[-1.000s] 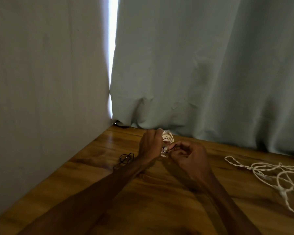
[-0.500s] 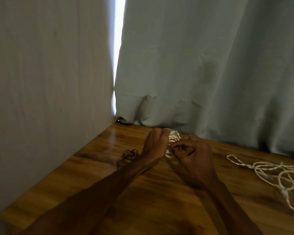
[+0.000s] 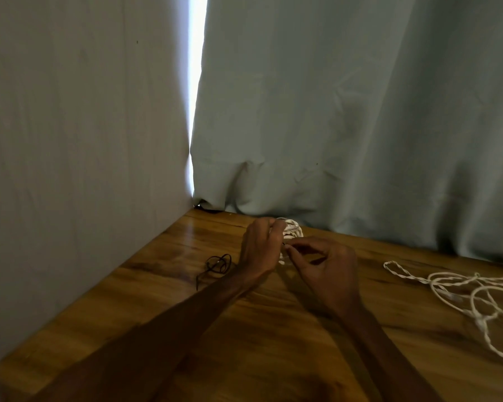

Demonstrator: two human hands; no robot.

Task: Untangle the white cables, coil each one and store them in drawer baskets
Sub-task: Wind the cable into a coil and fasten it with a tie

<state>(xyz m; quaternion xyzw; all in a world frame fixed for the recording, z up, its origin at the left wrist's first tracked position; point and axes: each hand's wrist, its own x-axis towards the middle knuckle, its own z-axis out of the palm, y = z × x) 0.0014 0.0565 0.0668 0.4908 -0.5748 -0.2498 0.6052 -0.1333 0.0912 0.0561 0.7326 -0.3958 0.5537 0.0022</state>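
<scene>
A pale wall (image 3: 70,126) and a grey-green curtain (image 3: 346,111) met at a bright gap (image 3: 197,82) above the corner of a wooden desk (image 3: 145,309). A small black cord (image 3: 215,264) lay loose on the desk, just beside the left wrist. The left grip (image 3: 259,246) was closed round a white coil (image 3: 294,231), fingers curled over its near side, so that only the coil's far and right edges showed. The coil sat near the curtain's hem, and whether it rested on the desk could not be told. The right grip (image 3: 327,265) touched the coil from the right, thumb and forefinger pinched together on a strand at its lower edge; whether that strand was the free end was too small to tell. Well apart to the right, a loose white cable (image 3: 459,288) lay on the desk in open loops with a twisted run, touched by neither grip.

Judged step: finishing the coil, probably tucking or wrapping its tail. To do this well, the left grip should hold the turns flat and firm so that none spring off. The right should feed the strand snugly round or through the bundle, without pulling hard enough to deform it. Relative to the grips, the coil lay inside the left and against the fingertips of the right. No drawer basket was in view.
</scene>
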